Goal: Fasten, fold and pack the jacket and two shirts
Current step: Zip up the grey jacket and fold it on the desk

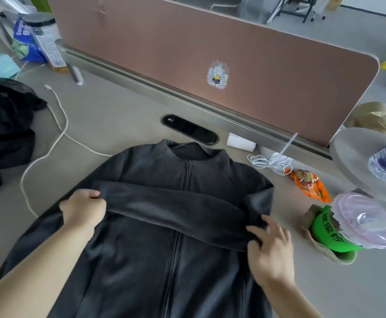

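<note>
A pink partition (210,53) backs the grey desk (118,111); pale floor beyond.

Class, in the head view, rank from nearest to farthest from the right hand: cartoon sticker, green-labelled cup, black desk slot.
1. Green-labelled cup, just right of the right hand.
2. Black desk slot, beyond the jacket collar.
3. Cartoon sticker, up on the divider.
</note>
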{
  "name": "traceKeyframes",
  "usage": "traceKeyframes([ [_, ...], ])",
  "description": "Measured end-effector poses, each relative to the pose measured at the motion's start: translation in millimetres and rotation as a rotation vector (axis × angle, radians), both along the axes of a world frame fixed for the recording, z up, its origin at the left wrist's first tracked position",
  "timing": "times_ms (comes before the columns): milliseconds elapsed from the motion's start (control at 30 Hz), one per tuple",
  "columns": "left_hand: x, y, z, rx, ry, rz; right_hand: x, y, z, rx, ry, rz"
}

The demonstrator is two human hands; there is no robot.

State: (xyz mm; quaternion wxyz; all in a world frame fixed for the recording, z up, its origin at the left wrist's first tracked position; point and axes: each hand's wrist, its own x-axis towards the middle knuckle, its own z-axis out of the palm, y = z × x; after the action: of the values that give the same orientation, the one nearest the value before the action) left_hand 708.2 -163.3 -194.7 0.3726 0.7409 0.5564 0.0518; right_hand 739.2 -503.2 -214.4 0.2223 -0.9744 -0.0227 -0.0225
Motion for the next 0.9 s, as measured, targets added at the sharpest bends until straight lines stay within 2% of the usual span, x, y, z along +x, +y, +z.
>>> traceKeyframes([
  [67,5.3,-8.1,9.4,0.322,-0.111,-0.206,24.6,8.6,21.8,0.217,-0.036,-0.101],
  [100,12.3,-11.6,11.9,0.454,-0.209,-0.358,43.8,10.9,26.9,0.245,-0.013,-0.114],
  [133,20.2,-13.2,9.8,0.526,-0.254,-0.525,63.5,12.7,30.0,0.192,0.077,-0.074],
  [167,29.2,-14.1,4.6,0.567,-0.212,-0.685,81.2,13.4,29.3,0.075,0.198,0.007],
  [233,44.2,-13.1,-10.7,0.533,0.062,-0.881,107.6,13.2,24.0,-0.180,0.399,0.161],
  [300,54.3,-6.3,-19.6,0.425,0.259,-0.902,118.7,9.9,23.8,-0.301,0.447,0.177],
  [333,56.7,-3.9,-19.0,0.393,0.251,-0.873,121.6,7.1,24.6,-0.288,0.410,0.119],
  [433,60.4,6.0,-15.1,0.439,-0.027,-0.655,123.4,-3.0,21.8,-0.181,0.146,-0.152],
  [500,58.6,4.2,-13.0,0.468,-0.228,-0.553,116.4,-1.6,13.3,-0.103,0.112,-0.232],
  [533,55.6,-1.2,-14.8,0.471,-0.268,-0.580,108.7,1.8,9.9,-0.061,0.121,-0.241],
  [600,44.6,-16.3,-27.3,0.421,-0.179,-0.767,83.3,10.9,9.6,0.026,0.102,-0.243],
  [667,26.7,-30.7,-42.8,0.432,0.124,-0.967,41.7,16.3,9.5,0.086,0.113,-0.239],
  [733,15.3,-35.5,-56.5,0.506,0.283,-1.039,-13.9,17.6,0.3,0.052,0.137,-0.182],
  [833,19.6,-36.7,-59.0,0.460,0.281,-1.004,-87.0,10.3,-24.1,-0.049,0.030,0.061],
  [900,17.9,-40.9,-53.5,0.458,0.218,-0.966,-112.5,-3.2,-42.7,-0.145,0.038,0.162],
])
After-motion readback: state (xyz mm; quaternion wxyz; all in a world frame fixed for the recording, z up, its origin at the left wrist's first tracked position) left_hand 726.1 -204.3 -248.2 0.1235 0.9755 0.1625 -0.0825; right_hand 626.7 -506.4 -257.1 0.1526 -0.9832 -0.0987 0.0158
